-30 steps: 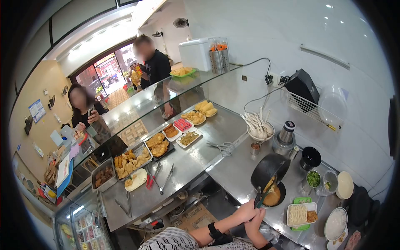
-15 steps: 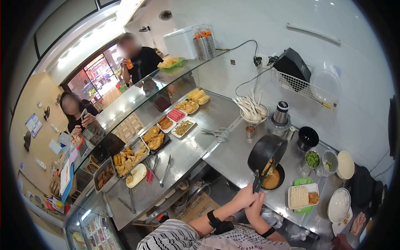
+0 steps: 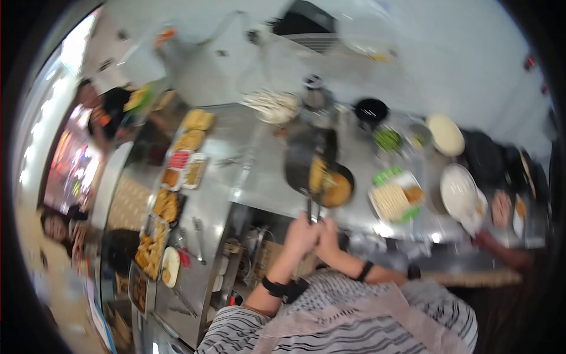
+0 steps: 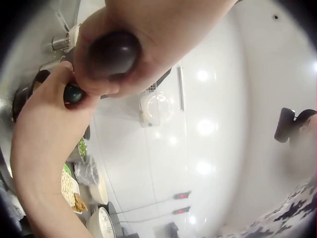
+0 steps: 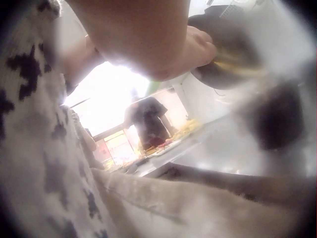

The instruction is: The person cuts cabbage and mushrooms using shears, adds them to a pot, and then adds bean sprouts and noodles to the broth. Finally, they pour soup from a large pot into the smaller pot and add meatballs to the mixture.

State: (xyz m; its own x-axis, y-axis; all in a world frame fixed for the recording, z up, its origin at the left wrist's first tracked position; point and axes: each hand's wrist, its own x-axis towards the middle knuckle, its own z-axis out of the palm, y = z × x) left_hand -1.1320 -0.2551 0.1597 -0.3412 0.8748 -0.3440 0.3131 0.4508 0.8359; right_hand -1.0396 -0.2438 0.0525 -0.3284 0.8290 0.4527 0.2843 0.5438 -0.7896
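In the head view my left hand [image 3: 300, 237] grips the dark handle of a black pot [image 3: 299, 158], tilted over a black bowl [image 3: 350, 176]. The handle's rounded end [image 4: 115, 52] pokes out of my left fist in the left wrist view. Beside it, my right hand [image 3: 326, 238] holds a utensil with a green handle end [image 4: 74, 93]. Noodles [image 3: 318, 174] hang at the pot's rim, and orange-brown broth [image 3: 338, 192] lies in the bowl. In the blurred right wrist view, my right hand [image 5: 199, 48] is near the pot.
To the right are a tray of dry noodles [image 3: 390, 202], chopped greens [image 3: 387, 139] and a white bowl [image 3: 458, 192]. A blender [image 3: 316, 97] stands behind the pot. Fried food [image 3: 152, 239] fills trays on the left counter. Two people are beyond the glass.
The head view has turned right, so the counter and my hands appear shifted left. Both hands keep their grips, and the pot stays tilted over the bowl.
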